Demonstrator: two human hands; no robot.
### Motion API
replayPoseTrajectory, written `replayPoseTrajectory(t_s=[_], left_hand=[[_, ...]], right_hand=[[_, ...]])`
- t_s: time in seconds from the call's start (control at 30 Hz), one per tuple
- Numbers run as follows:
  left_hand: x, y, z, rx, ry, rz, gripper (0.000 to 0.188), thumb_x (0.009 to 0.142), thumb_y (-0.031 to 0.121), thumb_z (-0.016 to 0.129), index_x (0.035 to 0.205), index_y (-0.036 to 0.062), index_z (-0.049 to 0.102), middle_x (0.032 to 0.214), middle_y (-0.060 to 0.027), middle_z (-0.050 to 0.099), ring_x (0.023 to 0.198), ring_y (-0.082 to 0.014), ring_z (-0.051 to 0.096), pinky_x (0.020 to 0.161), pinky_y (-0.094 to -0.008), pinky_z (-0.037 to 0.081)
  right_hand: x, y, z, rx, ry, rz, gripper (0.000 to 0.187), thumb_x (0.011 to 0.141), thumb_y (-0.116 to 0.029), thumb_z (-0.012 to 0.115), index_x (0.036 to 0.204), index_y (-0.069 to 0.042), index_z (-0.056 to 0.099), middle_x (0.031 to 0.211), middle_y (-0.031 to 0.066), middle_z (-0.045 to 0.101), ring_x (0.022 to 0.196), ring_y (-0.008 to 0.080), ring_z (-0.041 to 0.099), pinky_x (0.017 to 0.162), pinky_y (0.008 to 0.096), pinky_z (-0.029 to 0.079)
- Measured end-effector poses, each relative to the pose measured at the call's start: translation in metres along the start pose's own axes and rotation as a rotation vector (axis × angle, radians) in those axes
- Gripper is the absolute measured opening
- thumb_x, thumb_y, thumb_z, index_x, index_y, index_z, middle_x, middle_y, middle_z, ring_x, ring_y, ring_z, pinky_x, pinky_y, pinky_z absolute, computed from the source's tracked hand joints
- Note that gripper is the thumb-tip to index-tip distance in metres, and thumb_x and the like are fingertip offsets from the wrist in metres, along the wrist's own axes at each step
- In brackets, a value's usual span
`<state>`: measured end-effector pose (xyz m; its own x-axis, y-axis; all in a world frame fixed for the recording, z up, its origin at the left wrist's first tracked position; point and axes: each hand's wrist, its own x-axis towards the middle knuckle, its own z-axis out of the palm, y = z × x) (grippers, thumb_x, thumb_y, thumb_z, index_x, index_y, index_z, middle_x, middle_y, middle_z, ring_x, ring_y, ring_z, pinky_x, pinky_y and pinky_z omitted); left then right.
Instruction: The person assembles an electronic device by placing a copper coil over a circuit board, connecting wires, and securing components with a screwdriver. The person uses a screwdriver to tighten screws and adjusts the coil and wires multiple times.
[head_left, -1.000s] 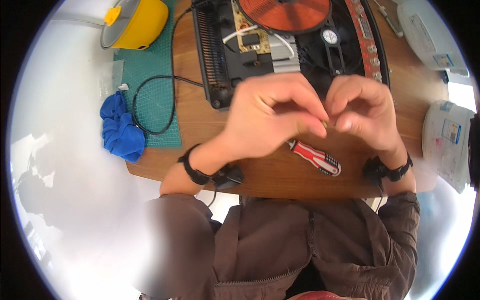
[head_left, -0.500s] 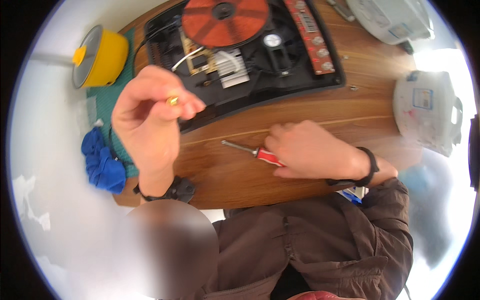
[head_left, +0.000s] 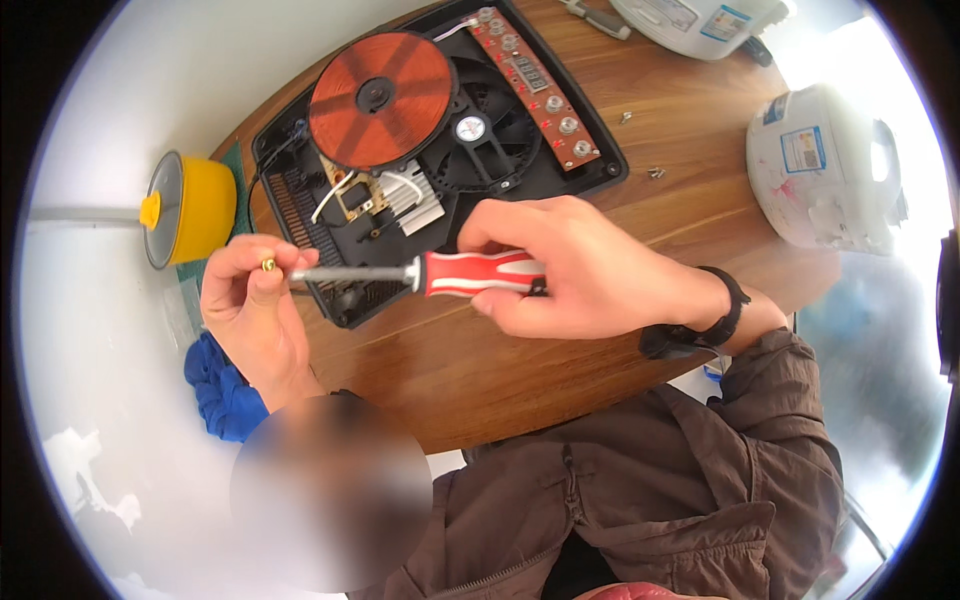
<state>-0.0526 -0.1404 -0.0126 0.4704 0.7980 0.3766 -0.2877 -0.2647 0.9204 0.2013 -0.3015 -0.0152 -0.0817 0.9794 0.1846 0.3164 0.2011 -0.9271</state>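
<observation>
Wrapped in the right hand (head_left: 585,280): a screwdriver (head_left: 460,273), with long axis nearly crosswise, aimed leftward. Pinched in the left hand (head_left: 255,315): a small brass-coloured piece (head_left: 268,265), just beside the tip, contact unclear. Beyond, on the surface (head_left: 690,130): an uncovered black cooktop (head_left: 460,205).

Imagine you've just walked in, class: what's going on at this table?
The person's left hand pinches a small gold-coloured metal piece, while the right hand grips a red-and-white screwdriver, its shaft pointing toward that piece. Whether the two touch is hard to tell. Beyond the hands lies an open black appliance, its copper-coloured coil, fan and red circuit board exposed.
</observation>
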Motion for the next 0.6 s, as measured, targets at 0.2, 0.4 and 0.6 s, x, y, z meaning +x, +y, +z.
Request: replayPoseTrajectory(t_s=[0.2, 0.4, 0.6], left_hand=[[-0.004, -0.008, -0.008, -0.033, -0.086, -0.072, 0.022, 0.092, 0.016, 0.08, 0.1, 0.0021, 0.065, 0.091, -0.0123, 0.068, 0.077, -0.0192, 0.066, 0.077, -0.0407, 0.064], [-0.003, -0.01, -0.008, -0.129, -0.043, -0.087, 0.025, 0.091, 0.019, 0.081, 0.098, 0.0036, 0.064, 0.087, -0.0098, 0.066, 0.077, -0.0185, 0.064, 0.076, -0.039, 0.064], [-0.001, -0.012, -0.01, -0.139, -0.072, -0.056, 0.024, 0.09, 0.016, 0.082, 0.097, 0.0024, 0.064, 0.085, -0.012, 0.067, 0.073, -0.02, 0.067, 0.071, -0.038, 0.064]], right_hand=[[-0.001, 0.01, 0.003, -0.027, 0.051, -0.09, 0.029, 0.083, -0.018, 0.077, 0.1, 0.001, 0.063, 0.09, 0.0144, 0.069, 0.079, 0.0324, 0.069, 0.066, 0.0386, 0.053], [0.0, 0.006, 0.0, -0.018, 0.17, -0.153, 0.026, 0.081, -0.017, 0.077, 0.095, 0.002, 0.065, 0.088, 0.0163, 0.07, 0.077, 0.034, 0.07, 0.065, 0.04, 0.054], [0.002, 0.006, -0.003, -0.139, 0.243, -0.192, 0.028, 0.08, -0.016, 0.078, 0.099, 0.0, 0.065, 0.09, 0.0147, 0.07, 0.079, 0.0335, 0.07, 0.066, 0.0394, 0.056]])
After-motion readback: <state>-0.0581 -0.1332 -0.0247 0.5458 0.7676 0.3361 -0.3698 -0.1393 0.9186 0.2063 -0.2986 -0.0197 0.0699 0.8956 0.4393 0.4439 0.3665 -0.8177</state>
